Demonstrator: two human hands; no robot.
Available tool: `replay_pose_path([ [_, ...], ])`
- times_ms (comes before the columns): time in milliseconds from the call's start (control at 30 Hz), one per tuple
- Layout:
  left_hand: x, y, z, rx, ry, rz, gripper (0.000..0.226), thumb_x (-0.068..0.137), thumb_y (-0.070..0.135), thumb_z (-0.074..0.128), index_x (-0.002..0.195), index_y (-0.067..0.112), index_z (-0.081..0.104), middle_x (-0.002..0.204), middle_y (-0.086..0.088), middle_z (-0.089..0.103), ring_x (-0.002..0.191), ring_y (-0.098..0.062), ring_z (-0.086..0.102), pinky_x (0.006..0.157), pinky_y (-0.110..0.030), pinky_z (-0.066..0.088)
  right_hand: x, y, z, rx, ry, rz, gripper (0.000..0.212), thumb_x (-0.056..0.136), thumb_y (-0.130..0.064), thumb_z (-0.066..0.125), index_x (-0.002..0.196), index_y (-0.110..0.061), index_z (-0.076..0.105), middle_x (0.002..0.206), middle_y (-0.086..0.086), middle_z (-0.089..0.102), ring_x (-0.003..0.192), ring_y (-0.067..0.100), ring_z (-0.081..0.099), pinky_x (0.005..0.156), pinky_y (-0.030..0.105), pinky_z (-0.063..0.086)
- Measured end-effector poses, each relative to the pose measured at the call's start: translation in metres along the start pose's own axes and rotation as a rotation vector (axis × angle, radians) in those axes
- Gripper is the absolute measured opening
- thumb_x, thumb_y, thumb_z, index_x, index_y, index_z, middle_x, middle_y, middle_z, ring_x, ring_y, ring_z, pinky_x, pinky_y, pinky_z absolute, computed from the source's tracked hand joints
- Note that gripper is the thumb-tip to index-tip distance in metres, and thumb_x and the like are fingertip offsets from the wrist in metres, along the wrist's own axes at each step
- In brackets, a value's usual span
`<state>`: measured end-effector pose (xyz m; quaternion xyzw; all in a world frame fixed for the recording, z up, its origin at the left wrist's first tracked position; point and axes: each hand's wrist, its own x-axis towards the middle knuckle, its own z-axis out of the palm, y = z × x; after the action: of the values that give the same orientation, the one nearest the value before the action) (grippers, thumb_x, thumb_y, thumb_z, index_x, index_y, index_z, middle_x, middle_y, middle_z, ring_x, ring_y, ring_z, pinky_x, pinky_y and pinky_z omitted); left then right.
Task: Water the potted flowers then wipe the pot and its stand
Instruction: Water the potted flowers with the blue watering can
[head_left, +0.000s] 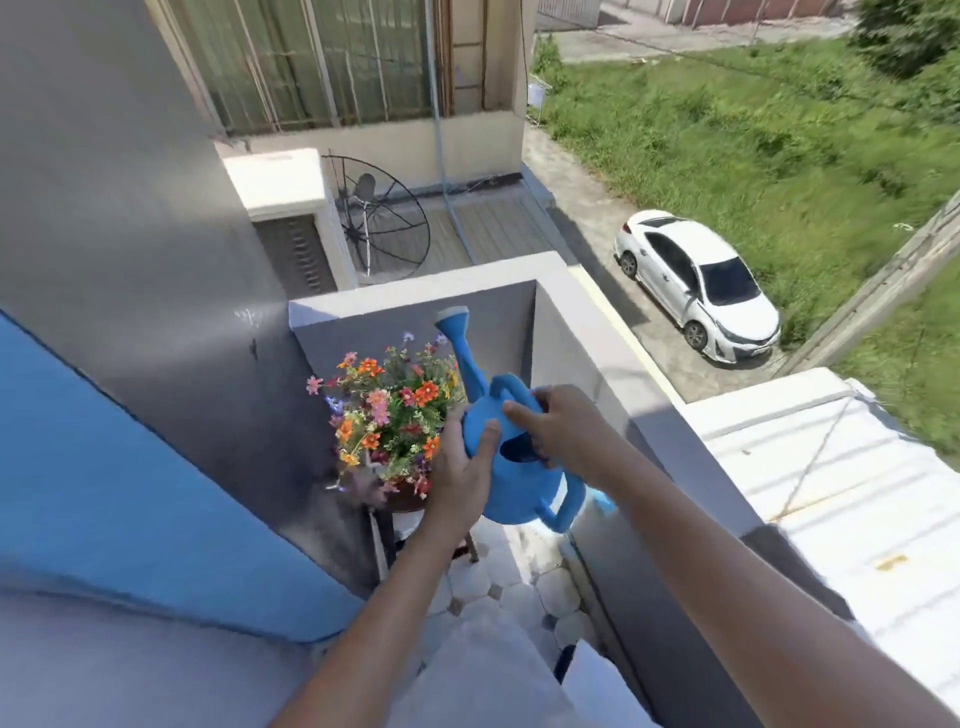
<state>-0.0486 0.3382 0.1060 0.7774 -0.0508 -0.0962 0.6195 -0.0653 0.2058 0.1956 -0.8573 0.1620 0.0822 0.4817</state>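
Potted flowers (387, 415), a bushy mix of orange, pink and purple blooms with green leaves, in the corner of a narrow balcony, between the grey house wall (156, 260) and the grey concrete parapet (587, 353). One dark reddish-brown pot (402, 498) under the blooms, mostly hidden; beneath it a slim stand (384, 545), only partly visible behind the left forearm, so build hard to tell. One bright blue plastic watering can (511, 467) held just right of the flowers, both hands clamped on it: left hand (462, 470) wrapped around the round body from the left, thumb pressed on the top; right hand (558, 426) closed over the top by the arched carrying handle, above the filling hole. Spout with its pale rose head pointing up and away, above the blooms, no water seen leaving it. Step in hand, by judgement: watering, at the very start or just short of the pour. Next move likely: tipping the can forward so the rose drops over the blooms, slowly, to avoid splashing past the pot. Wiping not yet begun; no cloth clearly in view. Count: one pot, one stand, one can, two hands. Far below, one white car (698, 283) parked beside grass.
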Motion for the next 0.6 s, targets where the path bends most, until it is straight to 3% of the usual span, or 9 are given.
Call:
replay_pose_path([
  [100, -0.007, 0.004, -0.020, -0.008, 0.025, -0.034, 0.057, 0.090, 0.062, 0.045, 0.137, 0.029, 0.042, 0.120, 0.004, 0.061, 0.103, -0.009, 0.062, 0.082, -0.032, 0.055, 0.003, -0.019, 0.013, -0.109, -0.027, -0.027, 0.036, 0.098, -0.035, 0.060, 0.078, -0.004, 0.057, 0.057, 0.011, 0.052, 0.040, 0.018, 0.051, 0.045, 0.031, 0.046],
  [233, -0.011, 0.005, -0.033, 0.009, 0.074, -0.087, 0.075, 0.081, 0.078, 0.039, 0.140, 0.032, 0.039, 0.126, 0.003, 0.059, 0.111, -0.015, 0.060, 0.093, -0.045, 0.052, 0.005, -0.044, 0.020, -0.302, -0.057, -0.073, 0.037, 0.100, -0.032, 0.052, 0.075, -0.005, 0.051, 0.060, 0.012, 0.050, 0.047, 0.026, 0.053, 0.048, 0.035, 0.049],
  [300, -0.010, 0.007, -0.037, 0.031, 0.076, -0.110, 0.070, 0.081, 0.078, 0.036, 0.134, 0.032, 0.042, 0.123, 0.002, 0.061, 0.110, -0.018, 0.060, 0.093, -0.048, 0.051, 0.006, -0.055, 0.022, -0.407, -0.079, -0.095, 0.037, 0.102, -0.032, 0.048, 0.077, -0.004, 0.051, 0.061, 0.009, 0.049, 0.052, 0.026, 0.051, 0.051, 0.033, 0.047],
  [433, -0.014, 0.018, -0.045, 0.054, 0.073, -0.125, 0.035, 0.095, 0.057, 0.033, 0.113, 0.030, 0.047, 0.105, 0.000, 0.062, 0.095, -0.019, 0.060, 0.078, -0.039, 0.049, 0.007, -0.075, 0.024, -0.589, -0.130, -0.111, 0.040, 0.103, -0.027, 0.042, 0.066, -0.013, 0.044, 0.065, 0.003, 0.049, 0.065, 0.025, 0.051, 0.049, 0.023, 0.038],
  [600, -0.016, 0.018, -0.049, 0.070, 0.052, -0.189, 0.039, 0.096, 0.056, 0.031, 0.108, 0.022, 0.048, 0.099, -0.008, 0.060, 0.085, -0.019, 0.059, 0.067, -0.034, 0.043, 0.013, -0.093, 0.031, -0.725, -0.196, -0.101, 0.038, 0.101, -0.021, 0.046, 0.063, -0.017, 0.040, 0.069, 0.004, 0.049, 0.086, 0.034, 0.063, 0.049, 0.024, 0.037],
])
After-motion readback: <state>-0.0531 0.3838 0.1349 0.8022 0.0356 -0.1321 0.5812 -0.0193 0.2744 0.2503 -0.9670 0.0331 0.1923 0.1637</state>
